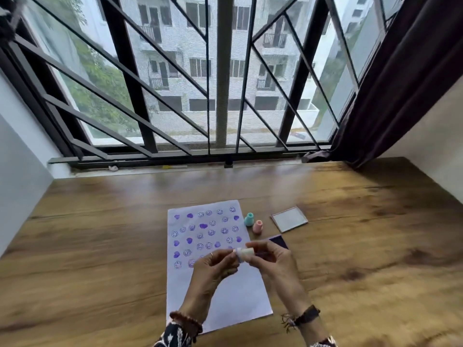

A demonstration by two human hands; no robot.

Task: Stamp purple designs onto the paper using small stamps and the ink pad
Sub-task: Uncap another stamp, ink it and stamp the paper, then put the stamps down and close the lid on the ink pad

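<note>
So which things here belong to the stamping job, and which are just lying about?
Part of the job:
paper
small stamp held by the left hand and right hand
teal stamp
pink stamp
ink pad
ink pad lid

Lying about:
curtain
small scraps on the window sill

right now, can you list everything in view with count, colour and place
paper: one, white, centre of the table, upper part covered in purple stamped hearts and faces
stamps on table: two, teal and pink, standing right of the paper
held stamp: one, pale, between both hands above the paper
ink pad: one, purple, right of the paper, partly behind the right hand
lid: one, grey-white square, right of the stamps
table: one, brown wood
window grille: black, behind the table
curtain: one, dark, right
left hand: wears a ring
right hand: on the stamp
</note>
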